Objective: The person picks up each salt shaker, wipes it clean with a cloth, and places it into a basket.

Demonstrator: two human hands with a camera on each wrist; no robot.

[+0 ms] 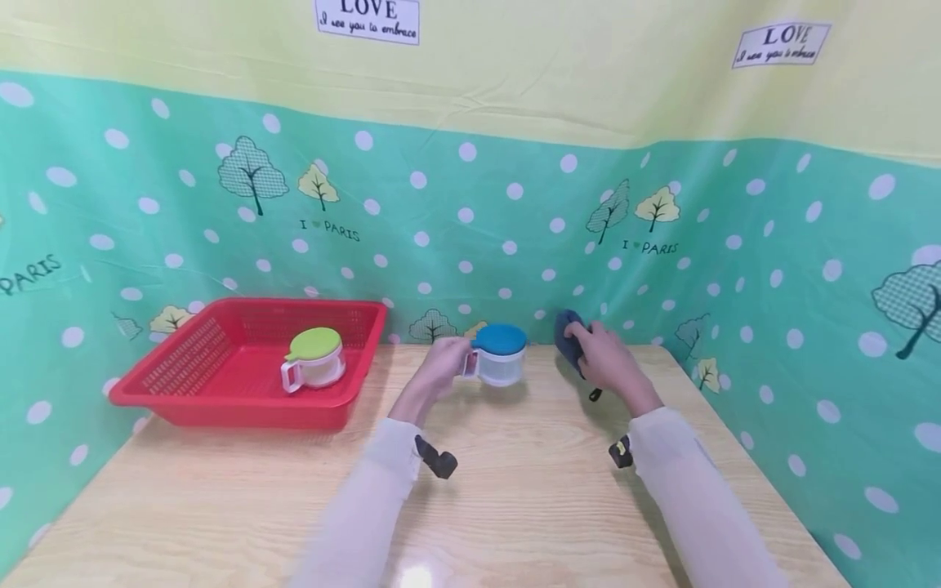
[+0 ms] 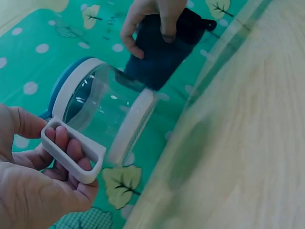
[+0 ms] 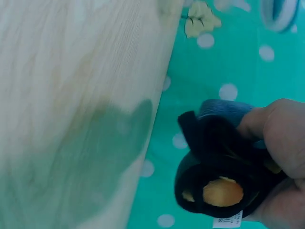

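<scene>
My left hand (image 1: 444, 363) grips the white handle of a clear seasoning jar (image 1: 501, 369) with a blue lid; its fingers pass through the handle loop in the left wrist view. The jar hangs upright above the table, its shadow below it. On the right, my right hand (image 1: 604, 355) holds a dark blue fabric pouch-like thing (image 1: 568, 339) with a black end and a small loop. In the right wrist view this pouch-like thing (image 3: 209, 162) shows a black rim, an orange-looking opening and a white tag. Its exact kind is unclear.
A red plastic basket (image 1: 243, 414) stands at the left of the wooden table (image 1: 507, 490). Inside it sits another seasoning jar (image 1: 316, 359) with a green lid and white handle. A patterned green and yellow cloth (image 1: 470, 212) hangs behind and along the sides.
</scene>
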